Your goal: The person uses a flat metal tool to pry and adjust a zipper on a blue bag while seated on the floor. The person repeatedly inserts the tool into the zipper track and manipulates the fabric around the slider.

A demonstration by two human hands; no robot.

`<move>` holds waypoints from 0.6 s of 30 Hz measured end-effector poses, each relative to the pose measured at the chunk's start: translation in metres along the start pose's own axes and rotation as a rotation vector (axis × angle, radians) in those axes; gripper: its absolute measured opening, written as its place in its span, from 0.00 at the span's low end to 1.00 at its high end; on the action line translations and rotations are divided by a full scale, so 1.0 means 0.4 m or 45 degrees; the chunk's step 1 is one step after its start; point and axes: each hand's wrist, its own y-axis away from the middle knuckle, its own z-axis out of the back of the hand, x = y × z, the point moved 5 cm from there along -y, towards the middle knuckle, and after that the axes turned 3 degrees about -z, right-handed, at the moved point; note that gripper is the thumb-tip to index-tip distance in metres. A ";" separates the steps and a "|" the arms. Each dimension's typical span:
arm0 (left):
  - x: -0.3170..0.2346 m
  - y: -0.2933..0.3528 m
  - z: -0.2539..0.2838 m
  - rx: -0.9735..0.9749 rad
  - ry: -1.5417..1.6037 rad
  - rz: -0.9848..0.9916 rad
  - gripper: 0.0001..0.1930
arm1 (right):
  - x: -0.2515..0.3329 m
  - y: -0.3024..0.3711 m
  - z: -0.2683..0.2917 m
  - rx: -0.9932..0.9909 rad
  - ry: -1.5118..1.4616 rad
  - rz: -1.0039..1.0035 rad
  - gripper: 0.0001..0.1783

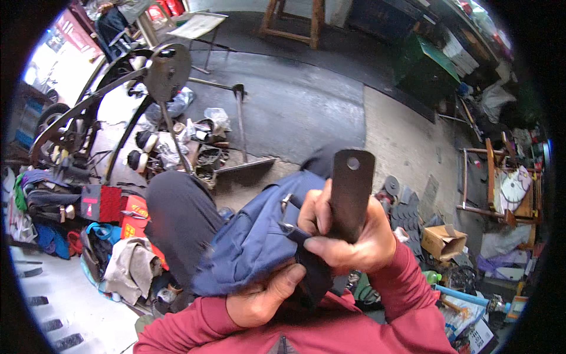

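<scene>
A navy blue fabric bag (247, 242) with small metal fittings lies across my lap. My left hand (262, 301) grips its near edge, thumb on top and the other fingers hidden under the cloth. In my right hand (354, 236) is a dark flat metal bar (352, 183), its wide rounded end with one hole pointing up. The bar's lower end is hidden behind my fingers, so its exact kind is unclear. My right thumb points left, close to the bag's dark opening, and the fingers curl round the bar beside the metal fittings.
A hand-cranked machine on a metal stand (168, 74) rises at the far left. Bags and cloth (132, 268) are heaped left of my knee. On the right are dark sole sheets (405, 218), an open cardboard box (445, 241) and a wooden-framed chair (492, 183).
</scene>
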 end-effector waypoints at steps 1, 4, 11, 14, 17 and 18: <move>-0.008 0.002 0.017 0.016 -0.106 -0.043 0.18 | -0.004 -0.035 -0.003 0.076 0.024 0.044 0.11; 0.055 -0.027 0.059 -0.166 0.201 0.147 0.14 | -0.052 -0.124 0.006 0.058 0.137 -0.070 0.08; 0.170 -0.122 0.052 -0.134 0.346 0.166 0.12 | -0.039 -0.040 0.097 -0.363 0.537 -0.297 0.10; 0.182 -0.148 0.029 -0.104 0.311 0.207 0.14 | -0.029 0.014 0.108 -0.339 0.636 -0.353 0.11; 0.189 -0.168 0.026 -0.030 0.174 0.281 0.15 | -0.025 0.027 0.111 -0.356 0.839 -0.261 0.12; 0.189 -0.172 0.024 -0.030 0.179 0.275 0.15 | -0.021 0.025 0.110 -0.367 0.884 -0.203 0.12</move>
